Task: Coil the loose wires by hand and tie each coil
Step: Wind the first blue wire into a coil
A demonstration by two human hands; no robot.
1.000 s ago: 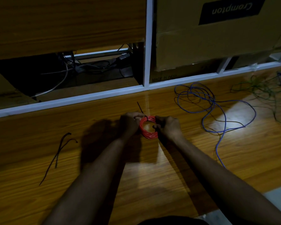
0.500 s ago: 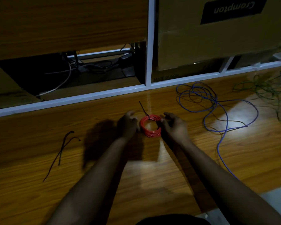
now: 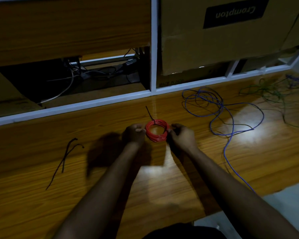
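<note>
Operator: two bare forearms, no sleeves visible to the frame edge. Left hand point(image 3: 134, 133) and right hand point(image 3: 182, 136) ungloved; no rings, watch or wristbands discernible. Dark garment point(image 3: 183, 232) at lower frame edge.

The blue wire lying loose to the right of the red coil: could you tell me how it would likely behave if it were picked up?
The blue wire would probably be floppy: it sprawls in irregular loops across the wooden floor. It looks thin, so likely light. Its overlapping loops may snag as it lifts.
</note>
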